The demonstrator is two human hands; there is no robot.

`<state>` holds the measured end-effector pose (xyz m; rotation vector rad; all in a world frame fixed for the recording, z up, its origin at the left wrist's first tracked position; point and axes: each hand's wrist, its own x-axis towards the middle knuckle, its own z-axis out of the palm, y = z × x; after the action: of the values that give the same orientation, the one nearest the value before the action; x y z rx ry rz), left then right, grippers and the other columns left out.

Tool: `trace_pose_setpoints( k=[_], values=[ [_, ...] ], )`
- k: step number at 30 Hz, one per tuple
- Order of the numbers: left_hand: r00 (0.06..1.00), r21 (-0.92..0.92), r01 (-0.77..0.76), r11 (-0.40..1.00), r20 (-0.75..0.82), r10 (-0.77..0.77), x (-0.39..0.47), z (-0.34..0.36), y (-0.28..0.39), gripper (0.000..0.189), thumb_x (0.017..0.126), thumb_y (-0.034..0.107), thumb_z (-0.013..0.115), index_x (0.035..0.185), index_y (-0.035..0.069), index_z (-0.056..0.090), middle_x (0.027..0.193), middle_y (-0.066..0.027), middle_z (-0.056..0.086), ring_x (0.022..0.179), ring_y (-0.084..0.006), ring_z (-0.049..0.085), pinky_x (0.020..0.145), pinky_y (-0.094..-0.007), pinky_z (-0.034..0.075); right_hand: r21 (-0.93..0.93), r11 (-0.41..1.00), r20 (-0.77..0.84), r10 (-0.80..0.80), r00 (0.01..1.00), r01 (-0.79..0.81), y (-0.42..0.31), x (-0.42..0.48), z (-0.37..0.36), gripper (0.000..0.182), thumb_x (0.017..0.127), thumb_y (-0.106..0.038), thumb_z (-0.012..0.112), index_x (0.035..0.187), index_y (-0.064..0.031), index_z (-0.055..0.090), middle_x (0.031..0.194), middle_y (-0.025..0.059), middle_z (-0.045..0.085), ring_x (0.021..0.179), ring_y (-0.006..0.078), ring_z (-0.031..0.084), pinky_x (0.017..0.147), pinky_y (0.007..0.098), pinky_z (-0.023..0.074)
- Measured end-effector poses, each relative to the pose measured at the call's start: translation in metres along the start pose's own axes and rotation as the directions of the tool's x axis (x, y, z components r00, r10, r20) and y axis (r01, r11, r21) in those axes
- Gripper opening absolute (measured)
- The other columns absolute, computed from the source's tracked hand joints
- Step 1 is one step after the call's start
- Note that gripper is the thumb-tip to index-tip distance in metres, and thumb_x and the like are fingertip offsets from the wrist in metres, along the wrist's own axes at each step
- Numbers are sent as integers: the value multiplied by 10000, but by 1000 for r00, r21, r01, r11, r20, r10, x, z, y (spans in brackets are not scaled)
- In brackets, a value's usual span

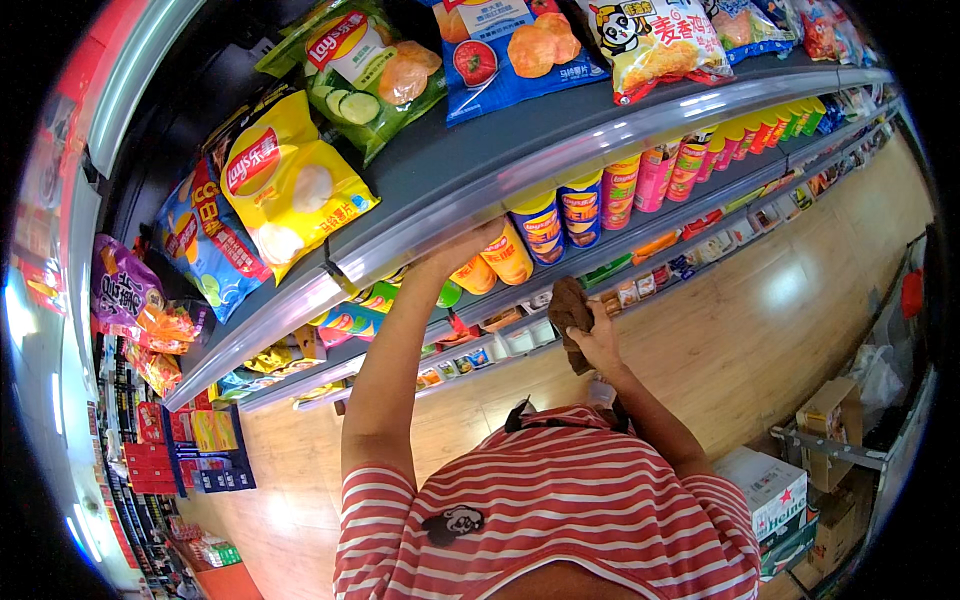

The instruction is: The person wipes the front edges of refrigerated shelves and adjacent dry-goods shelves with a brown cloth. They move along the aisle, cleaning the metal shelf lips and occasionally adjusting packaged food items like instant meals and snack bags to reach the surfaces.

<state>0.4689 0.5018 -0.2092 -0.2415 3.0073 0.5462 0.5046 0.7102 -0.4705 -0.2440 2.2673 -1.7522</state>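
My right hand [599, 339] grips a folded brown cloth [568, 306] in front of the lower shelves. My left arm reaches up under the clear front strip [420, 244] of the upper shelf. There my left hand [461, 246] is beside orange Lay's chip canisters [507, 256]; the strip and shelf partly cover it, so its fingers are hidden. To its right stand dark blue canisters [541, 229] with yellow lids, then pink and red ones. Below my left hand, a green canister [448, 294] is partly covered by the arm.
Bags of chips, among them a yellow Lay's bag [289, 187] and a blue bag [517, 56], lie along the upper shelf [397, 176]. Small packets fill lower shelves. Cartons [761, 491] and a metal rack [840, 442] stand at right on the wood-look floor [720, 345].
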Motion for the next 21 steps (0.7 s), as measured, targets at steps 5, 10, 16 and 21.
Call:
trace_pose_setpoints(
  k=[5,10,16,21],
  values=[
    [999,-79,6,997,54,-2,-3,2,-7,681,750,549,490,1276,131,374,1304,-160,366,1198,-317,336,988,-391,271,-67,997,-24,-33,999,31,-12,-3,-1,557,648,-184,685,1107,2,431,935,247,578,859,364,579,734,415,465],
    [1000,-88,2,996,19,0,3,12,-19,698,742,558,499,1281,135,367,1308,-163,358,1206,-316,330,990,-395,268,-132,989,-44,-70,997,64,-25,-6,-4,558,652,-178,676,1118,10,433,937,258,577,856,366,582,735,413,468],
    [999,-77,-30,997,15,31,-1,5,-14,706,737,562,523,1278,135,372,1314,-161,354,1215,-313,321,986,-397,269,-103,993,-46,-59,997,54,-27,-8,-1,567,642,-173,663,1119,29,430,937,266,573,874,369,577,750,412,466],
    [977,-11,-162,987,-141,158,-19,2,-13,665,742,527,556,1221,81,436,1191,-209,464,1102,-337,443,921,-406,347,-161,984,-55,-83,995,74,-45,-13,0,545,632,-173,669,1092,33,461,938,262,576,875,369,577,761,407,463]
  ],
)
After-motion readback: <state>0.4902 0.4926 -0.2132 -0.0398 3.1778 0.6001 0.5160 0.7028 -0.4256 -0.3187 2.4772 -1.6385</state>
